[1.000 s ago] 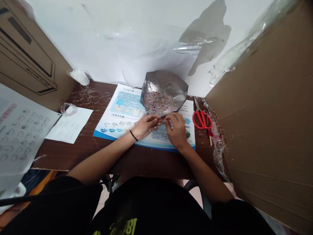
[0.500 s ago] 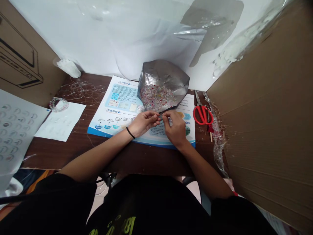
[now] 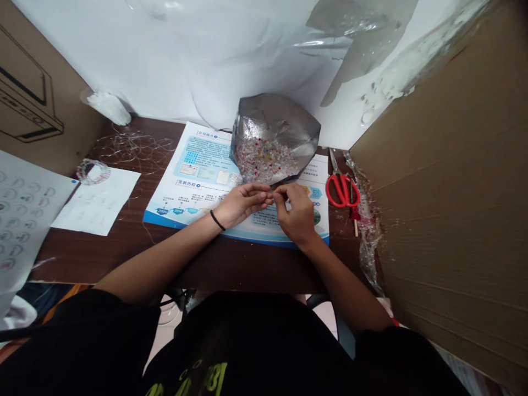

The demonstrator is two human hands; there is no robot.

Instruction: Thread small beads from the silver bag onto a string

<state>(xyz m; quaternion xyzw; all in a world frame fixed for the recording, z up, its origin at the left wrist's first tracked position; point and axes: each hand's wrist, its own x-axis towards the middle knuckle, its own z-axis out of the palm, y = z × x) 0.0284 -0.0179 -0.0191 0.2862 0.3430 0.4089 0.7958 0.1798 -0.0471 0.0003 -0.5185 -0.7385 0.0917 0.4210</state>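
Note:
My left hand [image 3: 243,204] and my right hand [image 3: 295,213] meet fingertip to fingertip just in front of a silvery bag [image 3: 280,118]. Thumb and index finger are pinched together on each hand. Whatever lies between the fingertips is too small to make out. Many tiny beads [image 3: 266,159], clear, pink and red, fill the bottom of the bag, whose mouth opens toward me. Beneath the hands and the bag lies a printed sheet [image 3: 165,192] with blue borders.
Red-handled scissors [image 3: 343,190] lie to the right, beside crumpled clear plastic [image 3: 369,242]. On the left are tangled clear thread [image 3: 132,148], a beaded bracelet [image 3: 94,172] and white paper [image 3: 99,203]. Cardboard walls [image 3: 454,181] flank the brown table [image 3: 247,267].
The fingertips of both hands have drawn slightly closer together, and the left fingers look a little straighter. The whole view has shifted slightly. The bag and scissors stay in place.

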